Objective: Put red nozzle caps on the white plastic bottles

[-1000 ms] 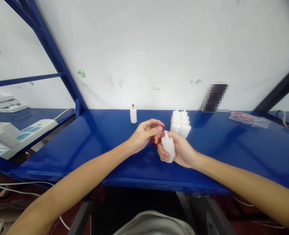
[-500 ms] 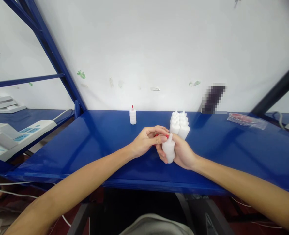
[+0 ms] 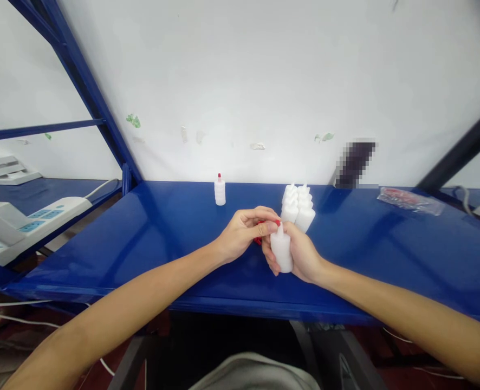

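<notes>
Head view: right hand [image 3: 300, 254] wrapped an upright white bottle [image 3: 281, 252] just above the blue table [image 3: 175, 238], steadying its nozzle. Left hand [image 3: 240, 237] pinched a red cap [image 3: 259, 232] beside the tip. Uncapped bottles [image 3: 299, 208] clustered behind; one capped bottle [image 3: 220, 190] stood apart.
</notes>
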### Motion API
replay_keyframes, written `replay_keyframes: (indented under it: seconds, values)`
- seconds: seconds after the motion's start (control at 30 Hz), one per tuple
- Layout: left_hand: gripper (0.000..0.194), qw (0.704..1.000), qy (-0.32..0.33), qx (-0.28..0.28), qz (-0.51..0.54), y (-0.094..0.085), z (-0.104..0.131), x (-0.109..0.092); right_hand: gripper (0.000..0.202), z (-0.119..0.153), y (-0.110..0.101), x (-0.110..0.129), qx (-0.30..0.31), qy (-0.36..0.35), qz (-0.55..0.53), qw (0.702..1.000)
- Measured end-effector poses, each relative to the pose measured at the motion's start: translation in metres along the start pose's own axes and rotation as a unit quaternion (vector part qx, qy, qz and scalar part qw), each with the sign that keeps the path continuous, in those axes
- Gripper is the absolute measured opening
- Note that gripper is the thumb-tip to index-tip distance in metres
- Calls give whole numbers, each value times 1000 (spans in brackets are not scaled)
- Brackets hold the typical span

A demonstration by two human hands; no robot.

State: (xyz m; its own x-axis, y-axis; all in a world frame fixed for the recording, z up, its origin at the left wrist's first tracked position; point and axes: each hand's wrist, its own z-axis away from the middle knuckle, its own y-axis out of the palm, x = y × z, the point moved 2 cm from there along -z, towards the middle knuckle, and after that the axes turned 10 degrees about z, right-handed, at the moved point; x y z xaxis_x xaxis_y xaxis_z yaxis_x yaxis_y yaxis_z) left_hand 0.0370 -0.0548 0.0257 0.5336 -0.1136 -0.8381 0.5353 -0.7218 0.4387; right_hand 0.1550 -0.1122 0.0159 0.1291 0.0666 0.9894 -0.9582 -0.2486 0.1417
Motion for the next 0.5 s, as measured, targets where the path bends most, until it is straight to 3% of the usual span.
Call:
replay_keyframes:
  seconds: [0.17, 0.37, 0.5]
  values:
    - [22, 1000, -23, 2, -8, 0, 4, 3, 46, -2, -1, 1, -29, -48, 90, 994]
    - [33, 998, -59, -10, -3, 0, 6, 4, 49, -2, 0, 4, -5, -58, 32, 998]
    - [33, 997, -71, 21, -9, 1, 7, 4, 46, 0, 0, 7, 0, -94, 1, 996]
